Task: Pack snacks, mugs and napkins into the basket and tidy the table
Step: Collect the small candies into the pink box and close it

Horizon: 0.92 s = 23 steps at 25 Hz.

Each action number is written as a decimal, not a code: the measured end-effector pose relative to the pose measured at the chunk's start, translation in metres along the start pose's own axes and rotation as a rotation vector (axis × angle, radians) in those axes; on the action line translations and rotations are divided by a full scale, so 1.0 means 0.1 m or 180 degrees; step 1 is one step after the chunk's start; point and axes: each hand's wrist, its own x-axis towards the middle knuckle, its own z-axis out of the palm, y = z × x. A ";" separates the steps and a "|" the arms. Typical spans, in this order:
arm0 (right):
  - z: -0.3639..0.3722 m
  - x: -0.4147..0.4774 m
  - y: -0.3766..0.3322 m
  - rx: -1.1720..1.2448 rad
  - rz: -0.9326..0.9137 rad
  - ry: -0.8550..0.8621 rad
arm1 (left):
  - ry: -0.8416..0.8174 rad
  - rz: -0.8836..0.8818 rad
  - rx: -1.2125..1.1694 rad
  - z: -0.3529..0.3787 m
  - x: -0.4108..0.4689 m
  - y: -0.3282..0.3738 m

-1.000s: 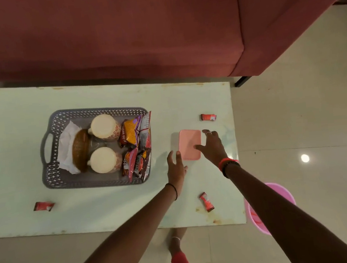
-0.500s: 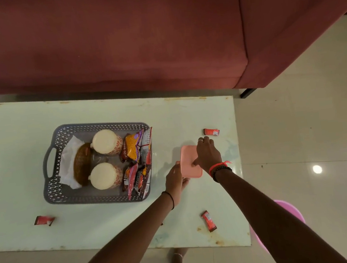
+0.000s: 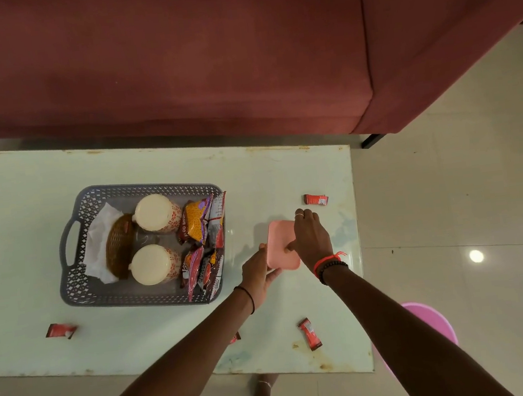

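Observation:
A grey perforated basket point(image 3: 75, 283) stands on the pale green table point(image 3: 11, 198). It holds two cream mugs point(image 3: 157, 213) point(image 3: 154, 264), a white napkin point(image 3: 99, 244), a brown woven piece point(image 3: 120, 248) and several snack packets point(image 3: 200, 223). Right of the basket lies a flat pink rectangular piece point(image 3: 278, 246). My left hand point(image 3: 258, 272) grips its left and near edge. My right hand point(image 3: 311, 237) presses on its right side, thumb on top. Whether the pink piece is off the table I cannot tell.
Small red sachets lie loose on the table: one far right point(image 3: 316, 199), one near the front edge point(image 3: 310, 334), one at the front left point(image 3: 60, 331), one half hidden under my left forearm point(image 3: 235, 338). A maroon sofa point(image 3: 159, 63) borders the far side. A pink tub point(image 3: 434, 321) sits on the floor.
My left hand has moved from the bare table onto the pink piece's left edge. My right hand has slid further over it. The camera view has shifted down slightly.

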 end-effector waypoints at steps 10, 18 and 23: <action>-0.06 0.03 -0.12 0.0416 0.0096 -0.0019 | 0.0121 -0.0059 -0.0232 0.08 0.01 0.00; -0.20 -0.20 -0.08 0.0756 0.0118 0.0198 | 0.0066 -0.0177 -0.0056 0.08 -0.05 -0.02; -0.31 -0.51 -0.02 0.1798 0.0149 0.0124 | 0.0174 -0.0070 0.0441 -0.03 -0.17 -0.09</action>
